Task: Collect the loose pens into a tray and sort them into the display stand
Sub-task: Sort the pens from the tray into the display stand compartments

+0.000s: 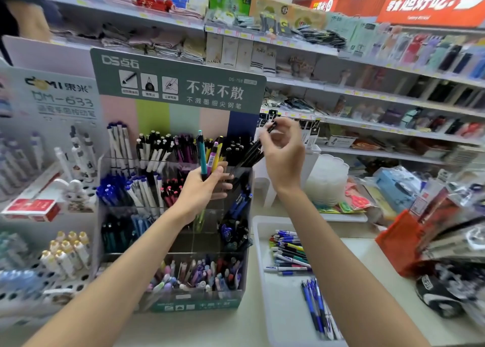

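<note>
Head view: a black pen (270, 128) slants over the stand's (181, 89) top right compartment, pinched by the raised right hand's (284, 157) fingertips. The left hand (203, 189), arm outstretched, grips three pens (202, 152) upright before the stand: teal, pink, yellow. The tray (286, 315) to the right holds loose pens (288, 252)

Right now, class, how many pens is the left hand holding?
3, upright in the left hand: a teal pen outermost, a pink pen in the middle, a yellow pen nearest the right hand. Others may be hidden behind the fingers.
</note>
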